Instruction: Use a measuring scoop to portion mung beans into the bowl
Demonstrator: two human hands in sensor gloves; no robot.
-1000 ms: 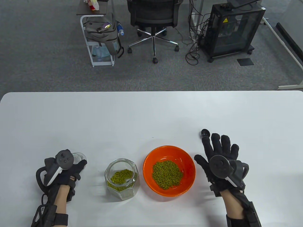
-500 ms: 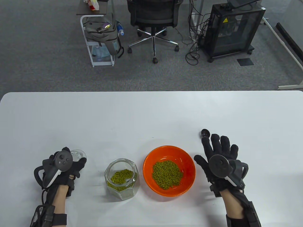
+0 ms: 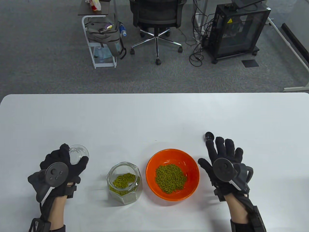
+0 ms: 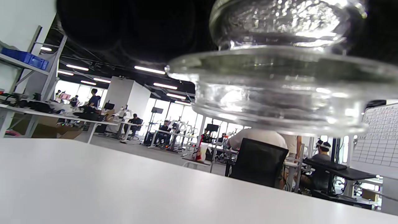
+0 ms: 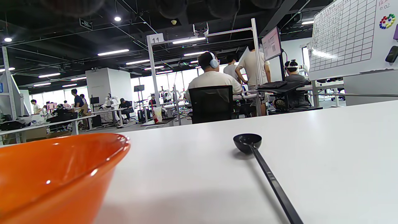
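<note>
An open glass jar (image 3: pixel 124 183) with mung beans at its bottom stands near the table's front. To its right, an orange bowl (image 3: pixel 154 159) holds a heap of mung beans (image 3: pixel 170 178). My left hand (image 3: pixel 73 161) grips the jar's clear glass lid (image 3: pixel 78 154), left of the jar; in the left wrist view the lid (image 4: pixel 273 77) hangs above the table. My right hand (image 3: pixel 223 154) lies flat with fingers spread, right of the bowl, over the handle of the black measuring scoop (image 3: pixel 209 136). The empty scoop (image 5: pixel 248 143) lies on the table.
The white table (image 3: pixel 154 116) stretches far behind the jar and bowl. Beyond its far edge stand an office chair (image 3: pixel 157 17), a small cart with a bag (image 3: pixel 103 33) and a black cabinet (image 3: pixel 237 29) on the floor.
My left hand has turned and lifted with the glass lid, drifting slightly left. The right hand, scoop, jar and bowl have not moved.
</note>
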